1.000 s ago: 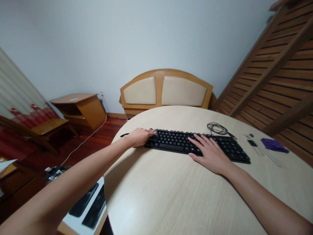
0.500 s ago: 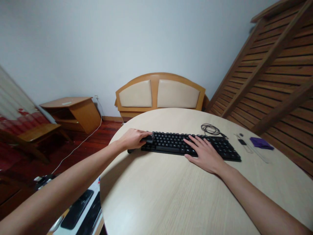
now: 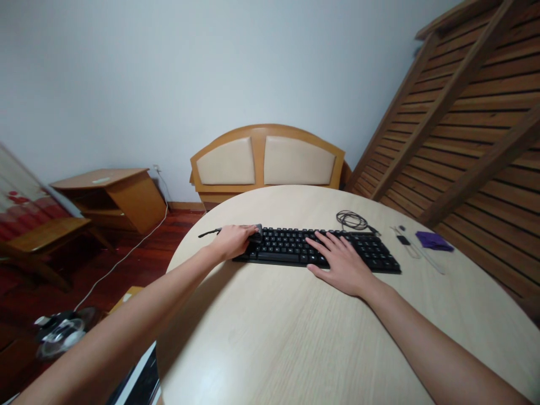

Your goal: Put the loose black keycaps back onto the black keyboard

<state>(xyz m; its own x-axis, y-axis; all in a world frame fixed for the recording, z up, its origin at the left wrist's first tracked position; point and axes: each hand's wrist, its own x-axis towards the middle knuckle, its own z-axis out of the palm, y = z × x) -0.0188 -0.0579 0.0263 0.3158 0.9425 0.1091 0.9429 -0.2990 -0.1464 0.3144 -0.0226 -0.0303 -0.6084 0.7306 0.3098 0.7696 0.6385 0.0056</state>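
The left hand (image 3: 231, 242) has its fingers closed round a dark tool (image 3: 258, 232) at the left end of the keyboard (image 3: 287, 246). Half a second ago no thin black end showed above that hand; now the thin black end (image 3: 208, 232) pokes out past its back, toward the left edge of the table (image 3: 270, 320). So the tool seems to have turned in the fingers, while the work stays on the left keys. The right hand (image 3: 341, 263) has stayed put, spread wide and flat over the keys right of the middle, and seems to hold nothing. The keyboard lies across the table, nearer its far edge. The left side is tight, as the table's edge is near the tool. A coiled cable (image 3: 352, 220) sits behind the keyboard, and a purple cloth (image 3: 434, 241) lies by the right edge. The widest room for moving is on the near side.
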